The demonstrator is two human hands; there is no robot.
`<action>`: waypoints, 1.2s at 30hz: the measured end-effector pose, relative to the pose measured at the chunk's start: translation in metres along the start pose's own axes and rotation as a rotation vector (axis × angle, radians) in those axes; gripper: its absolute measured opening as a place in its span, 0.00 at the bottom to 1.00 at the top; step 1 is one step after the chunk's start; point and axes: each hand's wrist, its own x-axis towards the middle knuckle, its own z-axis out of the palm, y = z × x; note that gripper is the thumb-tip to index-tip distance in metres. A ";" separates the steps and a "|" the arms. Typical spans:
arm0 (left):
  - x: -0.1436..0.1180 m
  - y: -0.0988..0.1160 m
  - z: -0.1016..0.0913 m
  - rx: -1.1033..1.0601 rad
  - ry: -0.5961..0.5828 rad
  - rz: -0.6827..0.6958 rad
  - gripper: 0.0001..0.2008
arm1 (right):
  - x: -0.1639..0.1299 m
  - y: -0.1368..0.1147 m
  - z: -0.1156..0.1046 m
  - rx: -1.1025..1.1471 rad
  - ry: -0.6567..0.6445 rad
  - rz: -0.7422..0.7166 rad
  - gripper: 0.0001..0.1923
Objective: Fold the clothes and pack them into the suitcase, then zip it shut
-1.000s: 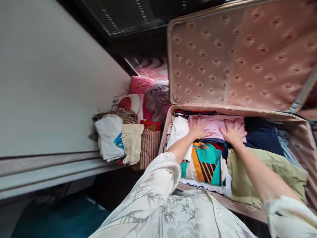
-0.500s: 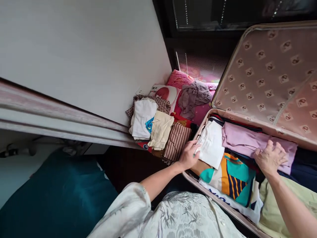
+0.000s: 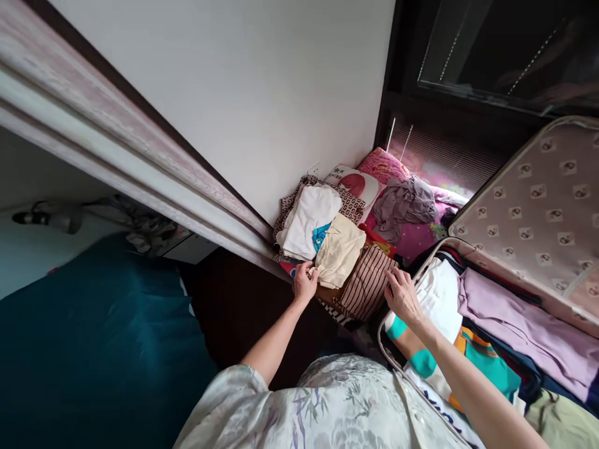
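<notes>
My left hand [image 3: 305, 284] is at the near left corner of a folded cream garment [image 3: 340, 251], its thumb and fingers pinched on the cloth's edge. My right hand [image 3: 402, 294] reaches across the suitcase's left side to the right edge of a brown-and-pink striped folded garment [image 3: 367, 284]. Its fingers are slightly apart and bent over that edge, holding nothing I can see. Left of the cream garment lie folded white clothes [image 3: 309, 218], with a bit of blue cloth [image 3: 321, 236] between them.
The open pink-lined suitcase [image 3: 528, 218] at right holds folded clothes, among them a white one [image 3: 440, 293] and a lilac one [image 3: 524, 312]. Behind the pile are a printed pillow [image 3: 369, 187] and a crumpled mauve cloth [image 3: 407, 206]. A teal-covered bed [image 3: 103, 337] is at left.
Both hands have left the suitcase clothes and moved left to the pile. My left hand now pinches the cream garment; my right is by the striped one. The view has turned left.
</notes>
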 end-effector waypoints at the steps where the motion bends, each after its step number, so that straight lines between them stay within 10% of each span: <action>1: 0.013 -0.003 -0.006 0.028 0.013 -0.008 0.13 | -0.001 -0.002 0.004 -0.011 -0.005 -0.007 0.27; 15: 0.142 -0.015 -0.013 0.426 0.067 -0.156 0.36 | -0.033 0.009 0.007 -0.056 0.110 0.072 0.23; 23: 0.160 -0.019 -0.013 0.355 -0.033 -0.229 0.22 | -0.054 0.013 0.006 -0.116 0.187 0.056 0.19; 36: 0.137 -0.015 -0.023 0.465 0.143 0.174 0.07 | -0.048 0.007 0.007 -0.127 0.145 0.076 0.17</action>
